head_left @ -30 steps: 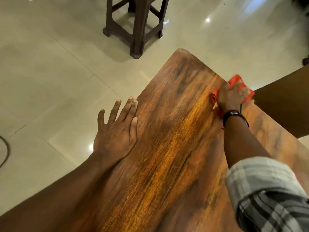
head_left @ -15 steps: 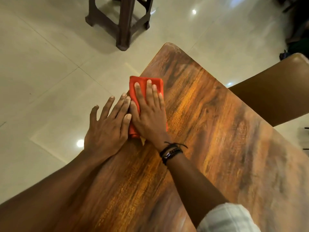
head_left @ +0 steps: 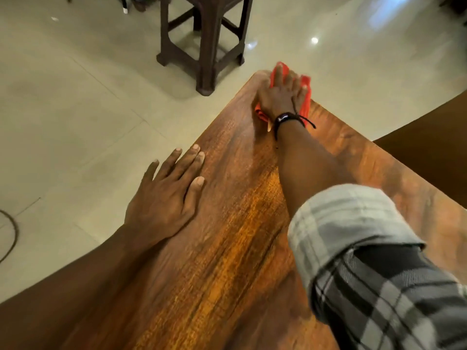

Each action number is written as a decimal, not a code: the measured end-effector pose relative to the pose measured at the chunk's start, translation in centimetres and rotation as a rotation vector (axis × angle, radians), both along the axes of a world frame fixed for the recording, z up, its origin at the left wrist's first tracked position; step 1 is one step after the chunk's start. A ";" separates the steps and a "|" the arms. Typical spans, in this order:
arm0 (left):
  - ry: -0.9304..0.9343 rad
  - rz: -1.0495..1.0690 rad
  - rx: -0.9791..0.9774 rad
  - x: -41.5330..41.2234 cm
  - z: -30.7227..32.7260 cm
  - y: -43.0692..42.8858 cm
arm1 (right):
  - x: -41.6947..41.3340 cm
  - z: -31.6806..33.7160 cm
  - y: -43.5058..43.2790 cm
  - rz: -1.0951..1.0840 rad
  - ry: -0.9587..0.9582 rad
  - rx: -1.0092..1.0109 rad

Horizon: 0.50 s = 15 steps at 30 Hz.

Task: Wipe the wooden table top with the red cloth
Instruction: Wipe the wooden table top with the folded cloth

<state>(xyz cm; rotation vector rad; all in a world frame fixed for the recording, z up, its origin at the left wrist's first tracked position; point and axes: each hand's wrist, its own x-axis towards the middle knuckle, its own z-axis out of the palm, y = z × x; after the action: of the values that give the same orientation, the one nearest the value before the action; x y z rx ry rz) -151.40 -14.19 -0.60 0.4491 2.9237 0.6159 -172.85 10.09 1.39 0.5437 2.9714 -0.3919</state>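
The wooden table top point(head_left: 227, 223) runs from the bottom of the head view up to a rounded far corner. My right hand point(head_left: 280, 97) lies flat on the red cloth point(head_left: 305, 104) at that far corner, fingers spread over it and pressing it to the wood. The cloth shows as red edges around the hand, partly blurred and mostly covered. My left hand point(head_left: 164, 195) rests palm down on the table's left edge, fingers apart, holding nothing. A dark band circles my right wrist.
A dark wooden stool point(head_left: 207, 41) stands on the pale tiled floor point(head_left: 75, 97) just beyond the table's far corner. A brown surface point(head_left: 429, 152) sits lower at the right of the table. A thin cable point(head_left: 10, 236) curls on the floor at far left.
My right hand slid the cloth from the table's right edge across to beside my left hand, then up to the far corner. My left hand stayed on the left edge.
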 end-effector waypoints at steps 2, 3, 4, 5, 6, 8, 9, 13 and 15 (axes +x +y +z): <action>-0.019 -0.006 0.012 -0.1 -0.1 -0.2 | 1.2 -0.3 -2.7 0.154 0.036 -0.005; -0.020 0.003 0.009 0.0 0.0 -0.3 | 2.4 -0.5 -3.1 0.212 0.038 -0.012; -0.012 0.011 0.005 -0.1 0.0 -0.4 | 3.7 -0.7 -2.9 0.251 0.043 -0.004; 0.001 0.024 -0.002 0.0 0.0 -0.4 | 5.3 -0.7 -2.1 0.269 0.044 0.004; 0.011 0.038 -0.009 0.1 0.1 -0.4 | 6.9 -0.8 -0.8 0.263 0.055 0.007; 0.031 0.052 -0.012 0.2 0.3 -0.4 | 10.5 -0.6 2.9 0.206 0.047 -0.010; 0.046 0.049 -0.017 0.2 0.3 -0.3 | 12.7 -0.6 5.6 0.167 0.034 -0.017; 0.109 0.041 -0.037 0.2 0.3 -0.4 | 23.1 0.1 19.3 -0.039 0.041 0.045; 0.137 0.057 -0.038 0.3 0.3 -0.1 | 28.0 0.4 24.2 -0.143 0.047 0.045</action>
<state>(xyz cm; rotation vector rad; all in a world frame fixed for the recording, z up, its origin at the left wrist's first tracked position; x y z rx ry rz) -151.11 -14.28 -0.32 0.4211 3.0824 0.5559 -144.87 34.29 1.81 0.7654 3.0019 -0.3556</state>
